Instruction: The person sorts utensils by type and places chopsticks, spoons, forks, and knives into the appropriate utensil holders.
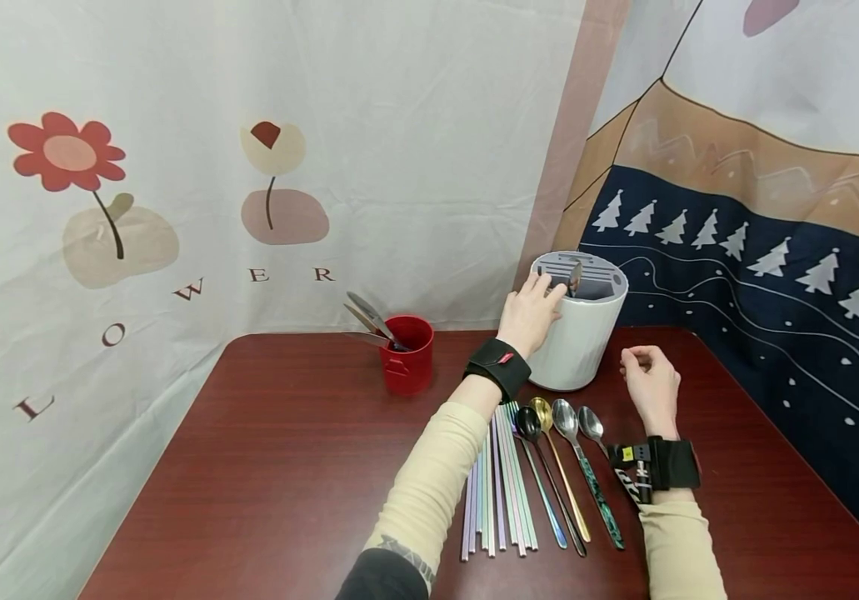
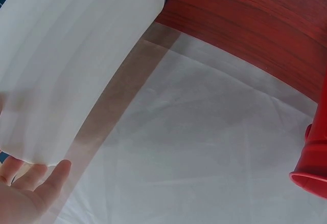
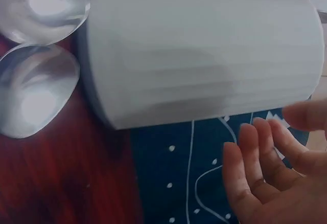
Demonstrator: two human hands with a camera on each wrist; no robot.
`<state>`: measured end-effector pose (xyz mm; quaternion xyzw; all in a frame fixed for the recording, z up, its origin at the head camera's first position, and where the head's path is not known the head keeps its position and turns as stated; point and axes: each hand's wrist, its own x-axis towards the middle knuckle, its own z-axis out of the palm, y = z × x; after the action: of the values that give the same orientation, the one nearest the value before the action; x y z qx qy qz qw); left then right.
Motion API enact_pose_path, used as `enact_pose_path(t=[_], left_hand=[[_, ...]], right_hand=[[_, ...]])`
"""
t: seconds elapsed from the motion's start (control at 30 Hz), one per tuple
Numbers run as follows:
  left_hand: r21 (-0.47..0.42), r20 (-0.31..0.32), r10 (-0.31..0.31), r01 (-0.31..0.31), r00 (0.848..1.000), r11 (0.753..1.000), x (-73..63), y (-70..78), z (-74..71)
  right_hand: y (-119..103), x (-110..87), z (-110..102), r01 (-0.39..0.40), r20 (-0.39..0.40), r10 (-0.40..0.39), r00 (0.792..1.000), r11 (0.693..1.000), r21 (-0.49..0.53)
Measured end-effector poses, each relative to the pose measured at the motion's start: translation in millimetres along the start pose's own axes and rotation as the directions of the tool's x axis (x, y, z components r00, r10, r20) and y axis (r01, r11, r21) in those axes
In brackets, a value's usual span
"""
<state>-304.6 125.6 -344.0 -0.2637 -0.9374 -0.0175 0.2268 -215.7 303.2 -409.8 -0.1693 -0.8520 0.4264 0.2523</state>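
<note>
My left hand (image 1: 531,315) is at the left rim of a white ribbed utensil holder (image 1: 577,346), fingers relaxed and reaching over its top. In the left wrist view the fingertips (image 2: 62,169) touch the holder's rim. The head of a spoon (image 1: 575,277) stands up out of the holder close to those fingers. To the right of the holder, my right hand (image 1: 652,385) is raised over the table, fingers loosely bent and nothing between them. The right wrist view shows these fingers (image 3: 250,147) just beside the holder's side wall.
A red cup (image 1: 408,358) holding several knives (image 1: 377,319) stands left of the holder. In front lie several pastel chopsticks (image 1: 496,492), a black spoon (image 1: 530,425), a gold spoon (image 1: 541,412) and two silver spoons, one green-handled (image 1: 567,421), one partly under the right wrist (image 1: 591,425). Patterned cloth hangs behind.
</note>
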Motion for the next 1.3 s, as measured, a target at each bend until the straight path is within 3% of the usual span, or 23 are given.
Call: enact_pose_path(t=[0.13,0.23,0.3,0.37,0.47,0.7,1.1,1.3], left_hand=[[0.001,0.001,0.001,-0.001,1.000,1.000,0.2,0.0,0.9],[0.004,-0.003,0.004,-0.004,1.000,1.000,0.3,-0.2,1.2],[0.003,-0.009,0.006,-0.006,1.000,1.000,0.3,-0.4,1.3],[0.004,-0.017,0.009,-0.009,1.000,1.000,0.3,-0.7,1.4],[0.002,-0.030,0.011,-0.011,0.999,1.000,0.2,-0.7,1.9],[-0.003,-0.033,0.009,-0.009,0.999,1.000,0.5,-0.4,3.3],[0.007,-0.059,0.022,-0.022,0.998,1.000,-0.9,-2.9,3.8],[0.009,-0.082,0.025,-0.024,0.996,1.000,-1.0,-2.0,4.2]], right_hand=[[11.4,-3.7,-3.8,0.051,0.120,-0.040,0.992,0.994,-0.093],[19.2,-4.6,-7.9,0.111,0.273,-0.061,0.960,0.979,-0.173],[23.9,-4.8,-10.6,0.141,0.398,-0.049,0.916,0.968,-0.207],[28.2,-4.9,-12.8,0.154,0.510,-0.016,0.860,0.961,-0.228],[34.0,-5.7,-14.0,0.145,0.617,0.045,0.786,0.956,-0.255],[40.4,-12.1,-11.1,0.129,0.707,0.135,0.694,0.943,-0.306],[33.0,-24.0,-5.7,0.114,0.742,0.224,0.632,0.920,-0.374],[29.6,-26.1,-4.4,0.140,0.742,0.209,0.637,0.915,-0.378]])
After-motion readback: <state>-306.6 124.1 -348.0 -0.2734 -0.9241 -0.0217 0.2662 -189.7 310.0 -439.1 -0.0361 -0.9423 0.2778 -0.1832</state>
